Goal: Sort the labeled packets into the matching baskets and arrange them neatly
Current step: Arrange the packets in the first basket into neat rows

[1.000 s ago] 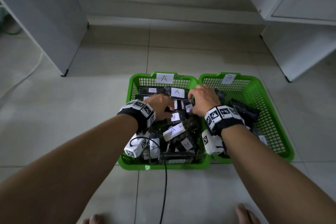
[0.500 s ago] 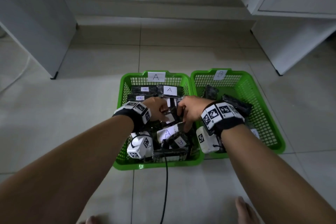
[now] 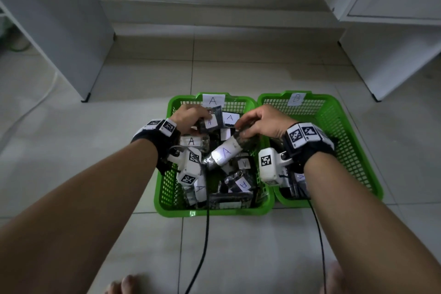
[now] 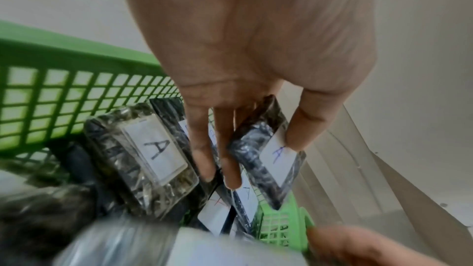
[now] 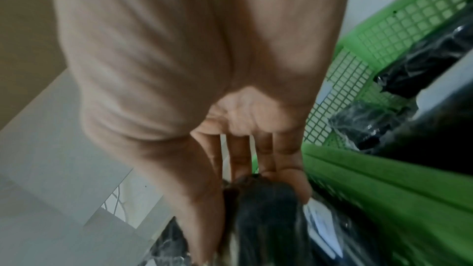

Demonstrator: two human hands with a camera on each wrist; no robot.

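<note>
Above basket A (image 3: 167,188), both hands (image 3: 191,118) (image 3: 262,122) grip packets (image 3: 225,153).

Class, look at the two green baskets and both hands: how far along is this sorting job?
Done: many A packets lie in basket A, dark packets in basket B. In hand: the left hand pinches a flat A packet; the right hand grips a rolled A packet over basket A. Left: basket A's packets lie jumbled and overlapping, so neat arranging remains.

Both forearms reach forward; left hand (image 3: 191,118) fingers pinching; right hand (image 3: 263,122) fingers curled, gripping.
</note>
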